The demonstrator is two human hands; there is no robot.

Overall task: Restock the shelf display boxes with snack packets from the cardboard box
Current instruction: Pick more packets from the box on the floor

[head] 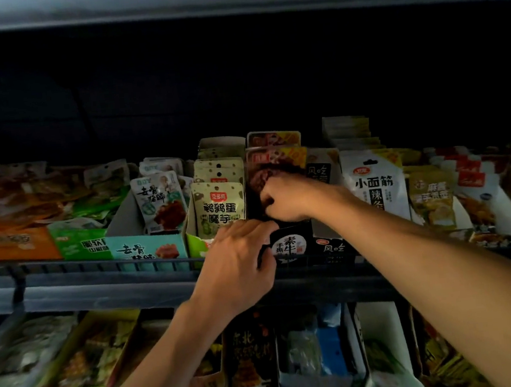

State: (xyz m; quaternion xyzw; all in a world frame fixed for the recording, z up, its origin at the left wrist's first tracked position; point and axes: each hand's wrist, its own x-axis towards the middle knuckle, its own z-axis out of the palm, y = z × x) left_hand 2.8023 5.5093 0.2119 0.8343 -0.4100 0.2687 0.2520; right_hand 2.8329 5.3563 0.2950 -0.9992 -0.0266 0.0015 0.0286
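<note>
Both forearms reached up to the black display box (288, 243) on the shelf rail (98, 269), where the left hand (239, 258) gripped its front wall and the right hand (289, 197), curled, pinched dark red snack packets (272, 168) standing inside it

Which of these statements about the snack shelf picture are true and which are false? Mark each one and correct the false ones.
1. Both hands reach to the black display box on the upper shelf. True.
2. The left hand is down on the lower shelf. False: it grips the black box's front edge on the upper shelf.
3. The right hand reaches into the black box, in front of the dark red packets. True.
4. The white packet with black lettering stands left of the black box. False: it stands to its right.
5. The cardboard box is in view. False: it is nowhere in the picture.
</note>
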